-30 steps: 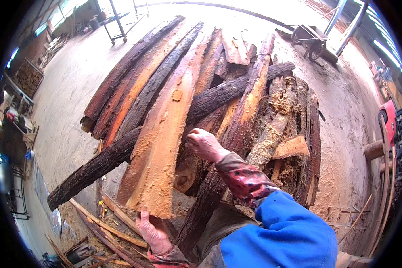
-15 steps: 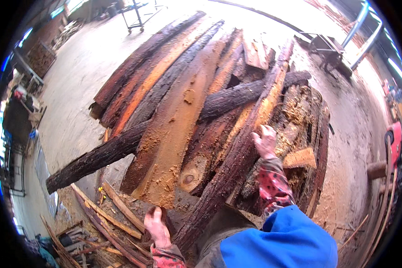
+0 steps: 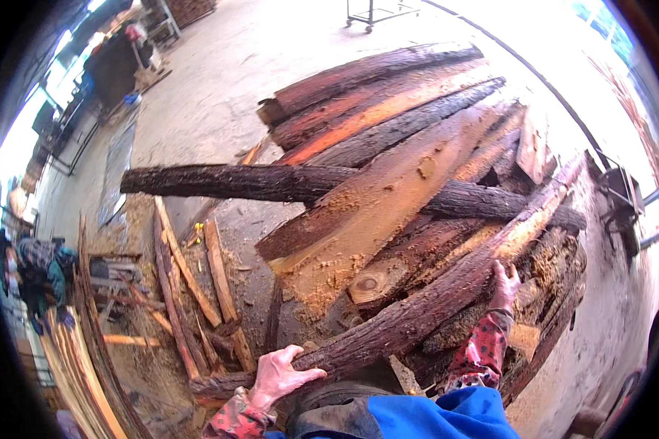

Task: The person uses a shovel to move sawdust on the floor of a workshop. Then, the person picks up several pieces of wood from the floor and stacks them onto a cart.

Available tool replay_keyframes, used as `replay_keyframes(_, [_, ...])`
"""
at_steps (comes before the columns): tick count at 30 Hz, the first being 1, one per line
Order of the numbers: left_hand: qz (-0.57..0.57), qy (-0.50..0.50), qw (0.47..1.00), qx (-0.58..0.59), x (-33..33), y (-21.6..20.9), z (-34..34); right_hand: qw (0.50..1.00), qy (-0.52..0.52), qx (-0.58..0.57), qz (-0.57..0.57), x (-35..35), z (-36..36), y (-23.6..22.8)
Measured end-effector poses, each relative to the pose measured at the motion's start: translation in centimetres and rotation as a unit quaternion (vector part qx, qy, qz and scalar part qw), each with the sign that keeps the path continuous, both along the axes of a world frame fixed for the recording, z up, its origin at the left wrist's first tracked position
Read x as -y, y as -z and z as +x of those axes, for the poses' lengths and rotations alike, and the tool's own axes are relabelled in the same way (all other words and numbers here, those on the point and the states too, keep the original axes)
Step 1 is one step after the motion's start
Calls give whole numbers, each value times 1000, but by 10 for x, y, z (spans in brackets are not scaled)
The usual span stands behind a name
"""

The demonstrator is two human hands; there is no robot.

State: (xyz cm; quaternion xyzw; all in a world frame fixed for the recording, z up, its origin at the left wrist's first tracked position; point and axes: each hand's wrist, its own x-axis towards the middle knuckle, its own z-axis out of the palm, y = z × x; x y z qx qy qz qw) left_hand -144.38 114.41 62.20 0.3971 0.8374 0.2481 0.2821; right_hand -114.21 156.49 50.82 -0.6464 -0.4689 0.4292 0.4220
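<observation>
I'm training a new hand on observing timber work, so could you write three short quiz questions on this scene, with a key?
1. Multiple choice: what is the left hand touching?
A) The wheeled metal frame
B) The long reddish-brown log
C) The board with the round knot

2. True or false: the broad tan plank lies over the blackish log.

3. Fill in: the dark-spotted sleeves are mostly ____ in colour.

Key: 1. B; 2. True; 3. Red.
</observation>
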Motion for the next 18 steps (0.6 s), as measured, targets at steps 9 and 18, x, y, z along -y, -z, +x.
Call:
replay_keyframes(9, [82,36,990,-107,-19,-31,1,980,17,-191,60,-33,23,-13])
replay_keyframes(18, [91,-4,988,-123,30,-29,2,966,6,-243,92,26,-22,-54])
